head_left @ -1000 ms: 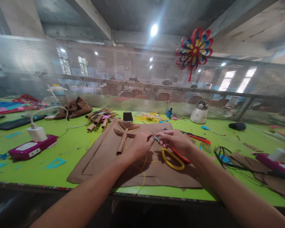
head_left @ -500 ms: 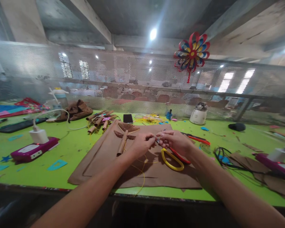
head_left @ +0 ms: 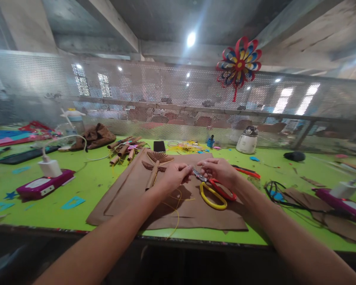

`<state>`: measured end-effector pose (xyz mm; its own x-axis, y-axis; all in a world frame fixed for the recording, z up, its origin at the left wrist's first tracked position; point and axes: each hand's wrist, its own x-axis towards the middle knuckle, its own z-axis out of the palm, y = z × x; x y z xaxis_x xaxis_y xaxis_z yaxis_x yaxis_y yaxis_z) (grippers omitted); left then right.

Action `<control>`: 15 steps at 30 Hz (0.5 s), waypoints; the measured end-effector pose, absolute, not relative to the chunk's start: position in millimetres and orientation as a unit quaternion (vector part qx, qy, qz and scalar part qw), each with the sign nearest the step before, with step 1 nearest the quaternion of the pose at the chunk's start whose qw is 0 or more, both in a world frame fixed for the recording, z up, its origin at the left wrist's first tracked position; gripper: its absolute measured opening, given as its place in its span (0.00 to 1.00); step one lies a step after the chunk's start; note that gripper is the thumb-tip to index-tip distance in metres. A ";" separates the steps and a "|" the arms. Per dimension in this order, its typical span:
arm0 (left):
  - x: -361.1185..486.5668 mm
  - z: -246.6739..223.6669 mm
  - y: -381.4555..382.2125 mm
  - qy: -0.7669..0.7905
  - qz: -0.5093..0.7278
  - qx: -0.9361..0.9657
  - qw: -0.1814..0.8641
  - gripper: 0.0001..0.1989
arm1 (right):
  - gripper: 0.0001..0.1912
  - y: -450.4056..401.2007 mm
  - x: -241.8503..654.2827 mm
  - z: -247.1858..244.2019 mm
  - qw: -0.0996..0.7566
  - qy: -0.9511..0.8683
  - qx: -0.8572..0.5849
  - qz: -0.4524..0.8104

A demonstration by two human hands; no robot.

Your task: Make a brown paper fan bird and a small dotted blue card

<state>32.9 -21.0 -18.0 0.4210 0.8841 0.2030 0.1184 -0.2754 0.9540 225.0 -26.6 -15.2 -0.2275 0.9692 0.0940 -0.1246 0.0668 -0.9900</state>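
My left hand (head_left: 177,176) is closed in a pinch above the brown paper sheet (head_left: 123,198). What its fingertips hold is too small to make out. To its right, my right hand (head_left: 218,170) also has thumb and fingers pinched, a small gap away, and its contents cannot be made out. Beneath the hands lie scissors (head_left: 214,204) with one yellow and one red handle, blades pointing away. A loose yellow thread (head_left: 178,215) curls over the paper below my left hand. Left of that hand rests a rolled brown paper tube (head_left: 152,178) with a pleated fan (head_left: 160,157) at its top.
Several brown paper rolls (head_left: 125,149) lie behind to the left, near a black phone-like object (head_left: 159,147). A purple power strip (head_left: 46,184) sits left; cables and brown scraps (head_left: 329,213) lie right. A white bottle (head_left: 247,141) stands behind, before a perforated metal screen (head_left: 166,87).
My hands have drawn slightly apart, the right one shifting a little up and away from the left. More of the scissors' blades and red handle shows now. The camera view has shifted slightly.
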 end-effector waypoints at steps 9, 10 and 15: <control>29.7 -14.0 -17.3 0.330 0.500 0.676 0.430 0.12 | 0.13 -11.5 251.9 -16.0 0.511 -0.592 -0.463 0.418; 29.9 -14.9 -15.4 0.332 0.511 0.670 0.424 0.12 | 0.12 -13.2 250.1 -16.1 0.493 -0.608 -0.473 0.405; 28.3 -16.0 -12.1 0.327 0.514 0.672 0.421 0.15 | 0.06 -31.1 224.6 -15.4 0.281 -0.810 -0.466 0.220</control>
<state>28.3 -12.1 -16.0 0.2587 0.8720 0.4156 0.0060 -0.4317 0.9020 224.6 -31.1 -15.4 -0.4080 0.8783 0.2494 0.6311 0.4687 -0.6181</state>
